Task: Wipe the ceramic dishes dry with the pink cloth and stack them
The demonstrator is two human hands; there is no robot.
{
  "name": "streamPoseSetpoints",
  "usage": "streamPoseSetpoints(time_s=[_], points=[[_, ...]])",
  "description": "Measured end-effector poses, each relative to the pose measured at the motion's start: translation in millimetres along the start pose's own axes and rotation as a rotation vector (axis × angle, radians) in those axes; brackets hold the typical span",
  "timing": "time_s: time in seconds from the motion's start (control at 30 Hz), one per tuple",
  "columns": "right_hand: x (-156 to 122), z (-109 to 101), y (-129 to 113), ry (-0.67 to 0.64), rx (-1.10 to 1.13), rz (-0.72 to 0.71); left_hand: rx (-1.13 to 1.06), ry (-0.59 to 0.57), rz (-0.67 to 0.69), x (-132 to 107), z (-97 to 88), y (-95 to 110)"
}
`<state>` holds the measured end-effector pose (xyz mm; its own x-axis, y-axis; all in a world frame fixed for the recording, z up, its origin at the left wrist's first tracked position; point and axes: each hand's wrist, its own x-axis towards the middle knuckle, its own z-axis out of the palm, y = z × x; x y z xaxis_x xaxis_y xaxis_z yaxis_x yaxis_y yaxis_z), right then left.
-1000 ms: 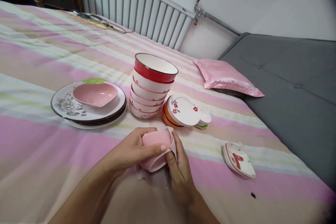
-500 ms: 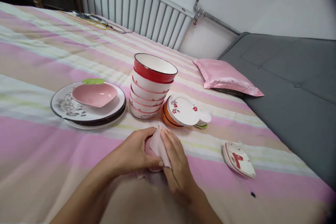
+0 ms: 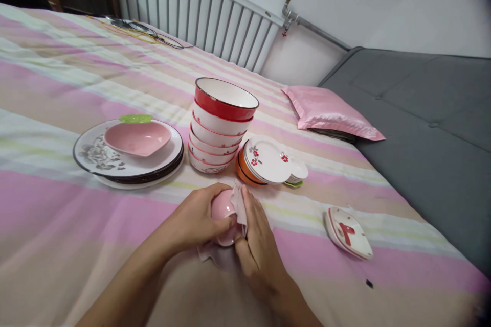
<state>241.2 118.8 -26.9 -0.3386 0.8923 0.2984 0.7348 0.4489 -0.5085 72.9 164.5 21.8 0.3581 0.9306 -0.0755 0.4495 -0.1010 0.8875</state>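
Observation:
A small glossy pink bowl [image 3: 223, 206] is gripped by my left hand [image 3: 197, 217], thumb across its near side and fingers around the far side. My right hand [image 3: 259, 237] presses a pale pink cloth [image 3: 240, 205] against the bowl's right side, and part of the cloth hangs below. Just beyond my hands stands a stack of bowls [image 3: 218, 135], white with red rims, topped by a red one. To its left, a pink heart-shaped dish [image 3: 138, 138] with a green leaf-shaped end sits on stacked flowered plates [image 3: 102, 156].
White flowered saucers [image 3: 268, 158] lean on orange bowls [image 3: 247, 171], beside small white dishes [image 3: 298, 169]. Square patterned dishes [image 3: 348, 233] lie at the right, near a small black object [image 3: 369, 283]. A pink pillow [image 3: 332, 112] rests by the grey headboard [image 3: 422, 112]. Cables [image 3: 149, 33] lie far back.
The cloth has shifted right and slipped off the front of the pink bowl, so more of the bowl shows. My right hand has moved slightly right; the dishes around stay put.

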Motion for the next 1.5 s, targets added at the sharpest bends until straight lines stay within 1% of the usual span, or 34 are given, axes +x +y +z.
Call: streamPoseSetpoints(time_s=[0.13,0.27,0.4,0.57,0.67,0.83,0.9,1.0,1.07,1.2,1.4,1.5], points=[[0.5,1.0,2.6,0.011,-0.042,0.02,0.01,0.022,-0.055,1.7,-0.1,0.4],[2.7,0.8,2.1,0.01,-0.069,0.038,0.019,0.048,-0.061,4.9,1.5,-4.0],[3.6,0.8,1.6,0.032,-0.099,0.003,0.03,0.087,-0.108,5.8,2.1,-6.7],[4.3,-0.5,2.2,0.05,-0.1,-0.053,0.133,0.131,-0.203,7.5,1.0,-7.7],[5.2,-2.6,0.8,0.072,-0.063,-0.042,0.149,0.134,-0.225,9.3,0.9,-8.3],[4.4,-7.1,-5.8,0.092,-0.008,0.083,0.159,0.14,-0.252,9.2,1.0,-11.1],[4.3,-8.7,-8.7,0.089,-0.009,0.176,0.154,0.142,-0.247,8.6,1.0,-12.3],[5.3,-10.2,-10.6,0.065,-0.03,0.341,0.087,0.144,-0.22,8.1,1.4,-13.6],[6.2,-10.8,-9.6,0.066,-0.027,0.411,0.029,0.152,-0.21,7.9,1.9,-14.1],[7.2,-11.8,-6.3,0.098,-0.003,0.464,-0.078,0.152,-0.216,7.3,2.6,-14.7],[8.1,-13.0,-5.3,0.078,0.024,0.474,-0.161,0.144,-0.226,5.7,2.6,-13.0],[8.5,-11.8,-2.0,0.128,0.078,0.469,-0.22,0.142,-0.236,5.6,2.5,-10.7]])
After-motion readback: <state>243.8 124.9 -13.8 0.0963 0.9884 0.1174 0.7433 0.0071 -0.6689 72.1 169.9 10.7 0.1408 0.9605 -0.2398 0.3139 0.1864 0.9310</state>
